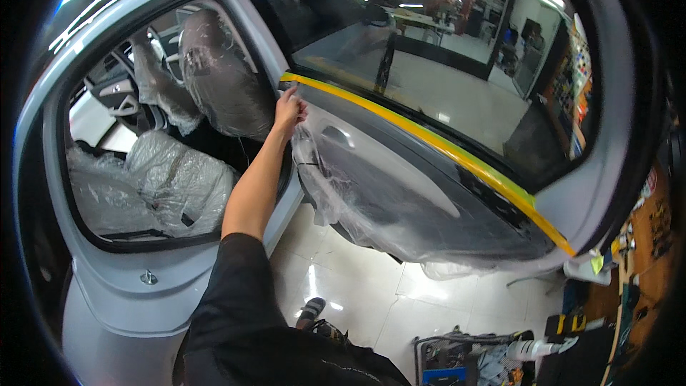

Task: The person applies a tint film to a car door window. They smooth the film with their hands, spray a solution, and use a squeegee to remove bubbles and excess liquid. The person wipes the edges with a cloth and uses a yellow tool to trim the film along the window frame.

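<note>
My left hand (290,111) is raised to the upper corner of an open car door, its fingers curled and closed just below the end of a strip of yellow masking tape (421,138). What the fingertips grip, if anything, is hidden. The tape runs along the lower edge of the door window (429,43). Beneath my hand, clear plastic film (325,189) hangs loose and wrinkled over the inner door panel (393,171). My right hand is out of the picture.
To the left, the light grey car body (136,300) frames seats (221,75) wrapped in clear plastic. A metal door striker (148,277) juts from the sill. A cart (471,357) holding tools and cloths stands at lower right on the glossy tiled floor (371,279).
</note>
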### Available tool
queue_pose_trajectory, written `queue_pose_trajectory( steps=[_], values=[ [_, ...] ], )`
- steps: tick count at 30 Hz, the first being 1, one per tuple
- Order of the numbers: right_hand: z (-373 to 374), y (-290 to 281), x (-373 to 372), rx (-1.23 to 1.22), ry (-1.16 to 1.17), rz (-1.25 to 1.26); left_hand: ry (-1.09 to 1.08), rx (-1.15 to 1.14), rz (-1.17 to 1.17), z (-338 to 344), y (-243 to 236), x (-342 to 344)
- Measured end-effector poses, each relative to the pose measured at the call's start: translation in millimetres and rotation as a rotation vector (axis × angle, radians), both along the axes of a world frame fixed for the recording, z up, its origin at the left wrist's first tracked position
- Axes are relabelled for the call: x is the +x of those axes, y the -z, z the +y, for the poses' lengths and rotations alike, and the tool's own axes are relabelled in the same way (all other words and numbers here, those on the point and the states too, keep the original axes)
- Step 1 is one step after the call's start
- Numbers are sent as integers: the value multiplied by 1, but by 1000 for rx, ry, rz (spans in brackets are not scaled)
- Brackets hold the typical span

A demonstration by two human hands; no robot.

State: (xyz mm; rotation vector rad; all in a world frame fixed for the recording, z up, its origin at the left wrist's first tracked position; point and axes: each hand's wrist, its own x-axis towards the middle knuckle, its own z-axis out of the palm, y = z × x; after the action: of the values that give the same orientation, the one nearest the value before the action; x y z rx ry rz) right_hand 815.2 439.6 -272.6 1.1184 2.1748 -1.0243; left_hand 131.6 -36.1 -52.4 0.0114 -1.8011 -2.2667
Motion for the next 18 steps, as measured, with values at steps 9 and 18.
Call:
queue_pose_trajectory(
  steps=[9,18],
  values=[
    [-61,28,-93,200,-103,-29,169,370,22,-19,-45,-119],
    [-189,-54,-277,100,-157,36,152,336,-18,-25,-47,-122]
  ],
)
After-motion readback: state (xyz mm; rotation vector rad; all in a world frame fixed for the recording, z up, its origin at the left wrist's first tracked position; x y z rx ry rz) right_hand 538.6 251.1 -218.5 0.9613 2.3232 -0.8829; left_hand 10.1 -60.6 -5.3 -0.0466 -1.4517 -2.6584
